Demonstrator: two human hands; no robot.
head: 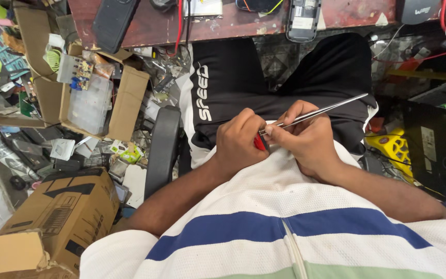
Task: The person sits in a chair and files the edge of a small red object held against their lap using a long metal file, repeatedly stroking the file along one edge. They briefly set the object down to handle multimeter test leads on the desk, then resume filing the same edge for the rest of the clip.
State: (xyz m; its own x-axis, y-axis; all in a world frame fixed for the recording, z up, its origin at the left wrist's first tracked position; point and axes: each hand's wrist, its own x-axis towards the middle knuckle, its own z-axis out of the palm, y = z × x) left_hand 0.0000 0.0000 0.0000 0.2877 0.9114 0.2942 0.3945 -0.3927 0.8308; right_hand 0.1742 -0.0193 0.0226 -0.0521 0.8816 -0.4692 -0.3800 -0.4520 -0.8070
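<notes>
Both hands meet over my lap, just above the hem of my white striped shirt (pixel 285 217). My left hand (pixel 239 142) is closed around a small red object (pixel 259 143), most of it hidden by the fingers. My right hand (pixel 305 137) pinches the near end of long thin metal tweezers (pixel 318 111), whose tips point up and to the right over my black shorts (pixel 243 82). The tweezers' near end touches the red object between the two hands.
A reddish workbench edge (pixel 233 26) with phones and cables runs along the top. Open cardboard boxes of parts (pixel 99 98) and a closed carton (pixel 63 212) crowd the floor at left. A black chair armrest (pixel 162 144) stands beside my left leg. Yellow device (pixel 396 150) and dark equipment lie right.
</notes>
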